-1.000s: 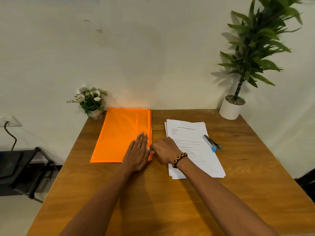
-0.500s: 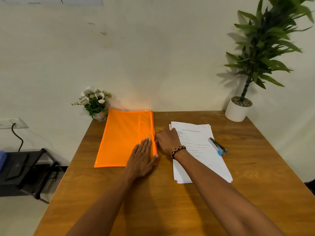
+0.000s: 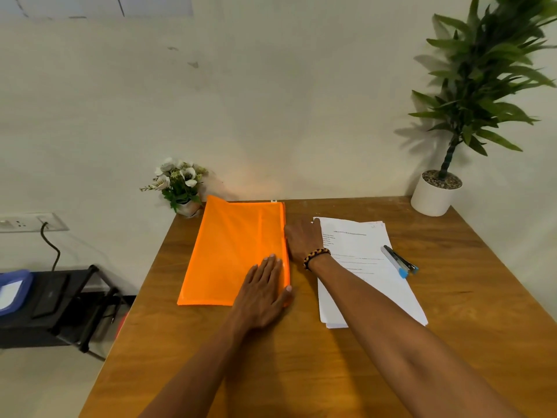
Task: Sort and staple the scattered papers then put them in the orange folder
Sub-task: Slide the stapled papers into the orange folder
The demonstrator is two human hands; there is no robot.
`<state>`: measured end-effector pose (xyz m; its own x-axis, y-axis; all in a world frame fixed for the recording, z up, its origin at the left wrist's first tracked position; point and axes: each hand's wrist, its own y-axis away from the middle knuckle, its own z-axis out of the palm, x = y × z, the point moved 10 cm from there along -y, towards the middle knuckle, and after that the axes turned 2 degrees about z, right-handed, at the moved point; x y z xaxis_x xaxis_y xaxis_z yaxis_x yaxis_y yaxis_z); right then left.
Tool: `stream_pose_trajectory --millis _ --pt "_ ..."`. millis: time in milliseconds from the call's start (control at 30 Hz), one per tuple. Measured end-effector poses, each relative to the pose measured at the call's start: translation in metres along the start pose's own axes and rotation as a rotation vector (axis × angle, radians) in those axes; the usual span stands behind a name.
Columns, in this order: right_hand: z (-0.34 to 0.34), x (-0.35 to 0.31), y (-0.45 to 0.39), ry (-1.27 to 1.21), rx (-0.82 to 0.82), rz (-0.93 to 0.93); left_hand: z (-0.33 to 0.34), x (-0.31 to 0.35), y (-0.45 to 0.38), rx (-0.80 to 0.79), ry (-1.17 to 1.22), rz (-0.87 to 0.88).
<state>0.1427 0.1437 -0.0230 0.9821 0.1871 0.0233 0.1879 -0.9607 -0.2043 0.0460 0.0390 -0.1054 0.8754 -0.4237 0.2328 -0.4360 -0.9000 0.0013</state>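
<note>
1. The orange folder (image 3: 232, 251) lies flat on the wooden surface (image 3: 301, 372), at its far left.
2. The left hand (image 3: 262, 294) rests palm-down on the folder's near right corner, fingers (image 3: 271, 267) extended and close together.
3. The right hand (image 3: 301, 239) sits at the folder's right edge (whether its fingers pinch anything cannot be told).
4. The papers (image 3: 367, 267) lie just right, a stapler (image 3: 398, 262) resting on them.

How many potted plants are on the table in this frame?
2. A small white-flowered plant stands at the table's far left corner, beside the orange folder. A tall green plant in a white pot stands at the far right corner. None seems hidden.
</note>
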Motion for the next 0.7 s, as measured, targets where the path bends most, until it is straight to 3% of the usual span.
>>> stream_pose_trajectory --millis 133,300,367,433,500,700 --pt "0.003 -0.003 -0.001 -0.02 0.01 -0.068 -0.013 -0.002 0.001 0.06 0.095 -0.021" --pt "0.023 -0.011 0.007 -0.068 -0.314 -0.221 -0.05 -0.021 -0.024 0.244 0.048 -0.099" --pt "0.03 -0.015 0.015 -0.117 -0.458 -0.254 -0.046 -0.028 -0.035 0.209 0.048 -0.128" --pt "0.034 -0.015 0.021 -0.184 -0.523 -0.262 -0.026 -0.032 -0.043 0.055 0.025 -0.126" --pt "0.034 -0.011 0.025 -0.187 -0.489 -0.277 -0.007 -0.03 -0.046 -0.034 -0.028 -0.099" --pt "0.014 -0.003 0.022 -0.027 -0.209 -0.25 -0.008 -0.021 -0.034 -0.012 -0.083 -0.042"
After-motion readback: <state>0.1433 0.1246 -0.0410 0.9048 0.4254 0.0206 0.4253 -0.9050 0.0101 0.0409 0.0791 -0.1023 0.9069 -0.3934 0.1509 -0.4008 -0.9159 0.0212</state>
